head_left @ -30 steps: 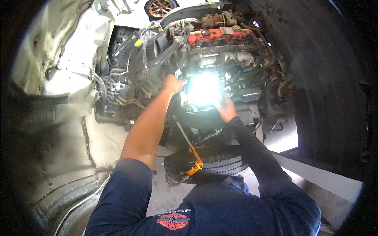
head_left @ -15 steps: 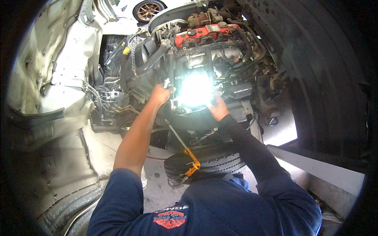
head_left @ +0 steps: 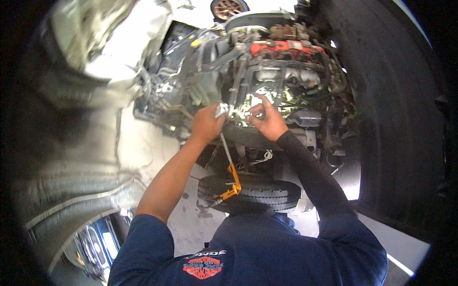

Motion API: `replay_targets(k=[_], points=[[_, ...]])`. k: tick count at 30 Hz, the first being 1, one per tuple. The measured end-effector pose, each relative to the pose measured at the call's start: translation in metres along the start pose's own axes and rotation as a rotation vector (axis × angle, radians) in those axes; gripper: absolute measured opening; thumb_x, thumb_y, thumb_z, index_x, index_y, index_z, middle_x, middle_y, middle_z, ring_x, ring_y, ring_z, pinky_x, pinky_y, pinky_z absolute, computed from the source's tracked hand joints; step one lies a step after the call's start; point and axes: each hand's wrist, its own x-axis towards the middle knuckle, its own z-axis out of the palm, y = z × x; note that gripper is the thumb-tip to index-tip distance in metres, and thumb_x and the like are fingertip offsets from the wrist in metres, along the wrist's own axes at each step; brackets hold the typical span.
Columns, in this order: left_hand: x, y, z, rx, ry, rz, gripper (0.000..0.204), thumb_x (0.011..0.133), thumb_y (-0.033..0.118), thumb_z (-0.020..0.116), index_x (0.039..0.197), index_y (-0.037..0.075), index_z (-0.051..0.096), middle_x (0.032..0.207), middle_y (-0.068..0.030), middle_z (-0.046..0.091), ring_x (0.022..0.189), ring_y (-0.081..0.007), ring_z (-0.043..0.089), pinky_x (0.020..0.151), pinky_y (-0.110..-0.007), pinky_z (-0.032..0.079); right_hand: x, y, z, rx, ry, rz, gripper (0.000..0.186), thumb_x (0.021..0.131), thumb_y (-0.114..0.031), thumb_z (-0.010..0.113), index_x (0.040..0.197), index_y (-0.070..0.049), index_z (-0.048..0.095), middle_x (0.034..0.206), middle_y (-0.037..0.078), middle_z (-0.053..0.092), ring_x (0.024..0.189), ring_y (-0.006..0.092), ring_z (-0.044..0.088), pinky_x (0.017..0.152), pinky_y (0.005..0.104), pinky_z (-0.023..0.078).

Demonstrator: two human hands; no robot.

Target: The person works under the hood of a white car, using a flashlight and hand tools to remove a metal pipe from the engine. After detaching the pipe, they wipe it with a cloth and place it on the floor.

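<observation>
Your left hand (head_left: 206,123) is raised to the lower front of the engine (head_left: 281,81), fingers curled tight around a small shiny metal piece (head_left: 221,110) that pokes out above your knuckles; it looks like the head of a ratchet or socket, though glare and blur make that hard to settle. Your right hand (head_left: 268,119) is just beside it, close but not touching, with thumb and forefinger pinched on something tiny at the bright, reflective patch of the engine's underside; what it pinches is too small to make out. Your left forearm is bare, your right one covered by a black sleeve (head_left: 310,171).

The engine hangs over you, its red valve cover (head_left: 281,47) along the upper edge and hoses and wiring bunched at its left side. A slim rod with an orange clamp (head_left: 232,183) runs down from just below your left hand toward a tyre (head_left: 253,193) lying flat on the floor under the engine. A white body panel (head_left: 119,47) fills the upper left, and a big dark tyre (head_left: 396,119) curves down the right side. A wheel with a bronze rim (head_left: 228,7) shows at the top edge. Your dark blue shirt (head_left: 248,252) fills the bottom.
</observation>
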Motion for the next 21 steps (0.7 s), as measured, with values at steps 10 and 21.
replay_targets(k=[10, 21], points=[[-0.189, 0.048, -0.086, 0.079, 0.154, -0.123, 0.019, 0.085, 0.017, 0.074, 0.101, 0.007, 0.069, 0.094, -0.0198, 0.072, 0.087, -0.0442, 0.069, 0.076, -0.053, 0.056, -0.048, -0.146, 0.071, -0.021, -0.497, -0.407, 0.079, 0.086, -0.003, 0.077, 0.154, -0.008, 0.037, 0.101, 0.011, 0.075, 0.088, 0.024, 0.074, 0.082, 0.0359, 0.06], [-0.409, 0.041, -0.112, 0.064, 0.243, -0.402, 0.019, 0.088, 0.026, 0.07, 0.095, 0.009, 0.071, 0.078, -0.0215, 0.071, 0.074, -0.0435, 0.071, 0.069, -0.053, 0.057, -0.167, -0.203, 0.193, -0.13, -1.029, -0.521, 0.068, 0.094, -0.007, 0.071, 0.153, -0.009, 0.039, 0.073, 0.005, 0.064, 0.061, 0.0178, 0.061, 0.059, 0.0368, 0.049]])
